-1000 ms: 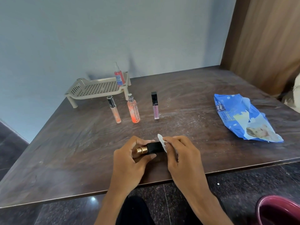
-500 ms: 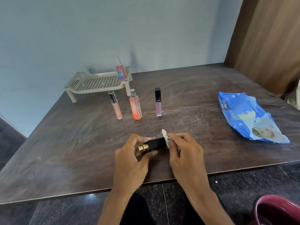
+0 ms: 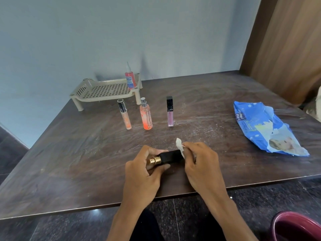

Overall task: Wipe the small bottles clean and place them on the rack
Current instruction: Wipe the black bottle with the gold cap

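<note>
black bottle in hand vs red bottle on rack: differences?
Pose: the black bottle lies sideways, gripped by the left hand, while the red bottle stands upright on the rack. State: the right hand holds a wipe against the black bottle; nothing touches the red bottle. Look: black bottle opaque with gold neck; red bottle translucent, labelled. Both small.

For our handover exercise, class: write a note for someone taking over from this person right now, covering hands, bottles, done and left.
Left hand grips the black bottle with gold nozzle; right hand pinches a white wipe against its end.
Done: red spray bottle stands on the rack.
To do: finish the black bottle, then wipe and rack the peach tube, orange spray bottle and pink gloss tube standing on the table.
</note>
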Demonstrator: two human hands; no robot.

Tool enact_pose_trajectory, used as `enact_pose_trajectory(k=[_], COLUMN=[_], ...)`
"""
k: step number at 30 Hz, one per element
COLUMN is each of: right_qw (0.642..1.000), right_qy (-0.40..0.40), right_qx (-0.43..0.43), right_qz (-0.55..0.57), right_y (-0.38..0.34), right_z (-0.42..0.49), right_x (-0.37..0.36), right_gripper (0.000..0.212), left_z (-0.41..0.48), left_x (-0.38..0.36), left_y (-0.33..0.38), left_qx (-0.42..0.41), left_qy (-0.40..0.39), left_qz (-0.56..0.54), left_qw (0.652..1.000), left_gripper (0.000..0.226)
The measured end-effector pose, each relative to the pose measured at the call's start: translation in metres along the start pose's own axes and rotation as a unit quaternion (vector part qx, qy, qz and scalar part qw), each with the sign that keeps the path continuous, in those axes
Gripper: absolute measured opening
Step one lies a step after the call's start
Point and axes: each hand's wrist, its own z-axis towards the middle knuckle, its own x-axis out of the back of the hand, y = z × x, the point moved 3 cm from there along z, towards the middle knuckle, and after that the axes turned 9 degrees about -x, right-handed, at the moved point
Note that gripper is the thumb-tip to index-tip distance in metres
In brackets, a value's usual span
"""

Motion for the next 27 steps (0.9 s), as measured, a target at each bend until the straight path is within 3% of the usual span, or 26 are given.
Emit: enact_pose_trajectory(k=[6, 13, 15, 18, 22, 27], right_qw=[0.979, 0.973, 0.983, 0.994, 0.993, 0.994], right_qy=[-0.111, -0.118, -0.059, 0.024, 0.024, -0.002], right_qx=[-0.117, -0.126, -0.102, -0.002, 0.081, 0.069], right_qz=[0.128, 0.156, 0.140, 0.110, 0.084, 0.083], right_y=[0.004, 0.007, 0.006, -0.010, -0.017, -0.010], right_z=[0.008, -0.002, -0.003, -0.009, -0.013, -0.017], right_x=[0.006, 0.015, 0.019, 0.021, 0.014, 0.007], right_gripper=[0.024, 0.022, 0.019, 0.017, 0.022, 0.021], left_z=[0.000, 0.000, 0.001, 0.001, 0.000, 0.001], left_x=[0.004, 0.005, 0.005, 0.005, 0.008, 0.009], left_y=[0.000, 0.001, 0.001, 0.005, 0.009, 0.006], left_qx=[0.006, 0.002, 0.001, -0.015, -0.037, -0.023], left_qy=[0.040, 0.038, 0.028, -0.002, -0.010, -0.025], left_qz=[-0.033, -0.044, -0.046, -0.049, -0.059, -0.112], left_qw=[0.999, 0.998, 0.999, 0.999, 0.997, 0.993], left_gripper=[0.033, 0.033, 0.032, 0.030, 0.028, 0.033])
